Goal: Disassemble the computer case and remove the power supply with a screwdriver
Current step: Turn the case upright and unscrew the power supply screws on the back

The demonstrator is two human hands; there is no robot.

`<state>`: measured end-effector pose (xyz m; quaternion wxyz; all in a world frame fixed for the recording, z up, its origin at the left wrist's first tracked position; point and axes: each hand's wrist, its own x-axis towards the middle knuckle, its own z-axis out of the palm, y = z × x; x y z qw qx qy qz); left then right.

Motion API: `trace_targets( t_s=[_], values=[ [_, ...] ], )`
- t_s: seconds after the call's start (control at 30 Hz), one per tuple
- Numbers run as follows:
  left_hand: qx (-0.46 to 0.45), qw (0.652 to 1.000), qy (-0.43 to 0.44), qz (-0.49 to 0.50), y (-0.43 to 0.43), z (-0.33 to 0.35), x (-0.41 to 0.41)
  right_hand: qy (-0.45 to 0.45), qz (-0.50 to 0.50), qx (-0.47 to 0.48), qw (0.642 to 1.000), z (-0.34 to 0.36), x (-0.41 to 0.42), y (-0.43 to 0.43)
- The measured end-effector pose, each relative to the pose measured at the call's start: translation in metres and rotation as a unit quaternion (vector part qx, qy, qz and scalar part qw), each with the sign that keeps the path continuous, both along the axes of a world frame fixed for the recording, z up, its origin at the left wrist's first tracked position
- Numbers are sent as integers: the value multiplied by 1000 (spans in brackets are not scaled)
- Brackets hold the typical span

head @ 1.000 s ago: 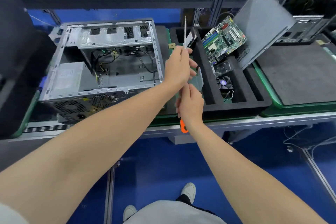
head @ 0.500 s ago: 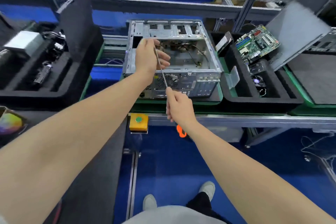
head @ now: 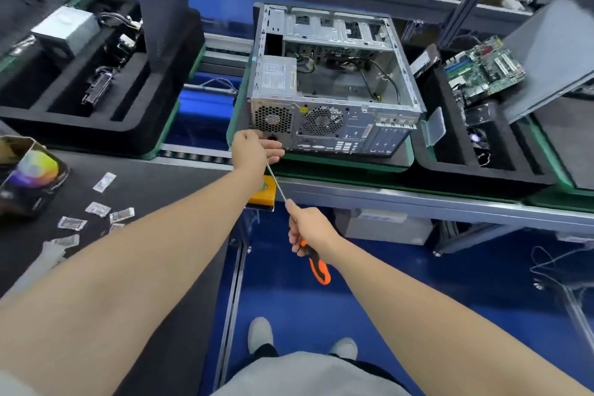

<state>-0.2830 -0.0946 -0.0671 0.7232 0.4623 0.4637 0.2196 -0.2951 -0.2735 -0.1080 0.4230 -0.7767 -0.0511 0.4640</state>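
Note:
An open grey computer case (head: 334,80) lies on a green-edged tray, its rear panel facing me. The silver power supply (head: 276,75) sits in the case's near left corner, with its fan grille on the rear panel. My right hand (head: 310,228) grips the orange-and-black handle of a long screwdriver (head: 316,265). The shaft runs up and to the left into my left hand (head: 254,151), which pinches it near the tip at the lower left of the rear panel. The tip is hidden by my fingers.
A black foam tray (head: 80,125) at the left holds another power supply (head: 66,29) and parts. A second tray at the right holds a motherboard (head: 482,69) and a fan. Small plastic bags (head: 96,212) lie on the dark mat. An orange button box (head: 262,196) sits on the rail.
The view has swung left and down. My hands have dropped from above the case to its rear panel, and the screwdriver now points at the lower left of that panel.

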Motion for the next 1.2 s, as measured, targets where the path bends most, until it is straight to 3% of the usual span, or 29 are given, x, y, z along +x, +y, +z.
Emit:
trace_targets(
  t_s=[0.13,0.33,1.03,1.2],
  values=[
    [-101,989,45,-101,-21,-20,7,77,-24,-7,997,-8,-15,-22],
    [-83,968,78,-225,-38,-30,8,152,-76,53,984,-4,-28,-35],
    [-36,966,46,-254,-19,-34,12,144,-101,80,981,-3,-25,-19],
    [-88,975,33,-202,-25,-37,16,120,-86,114,982,-3,-26,-15]
  ],
)
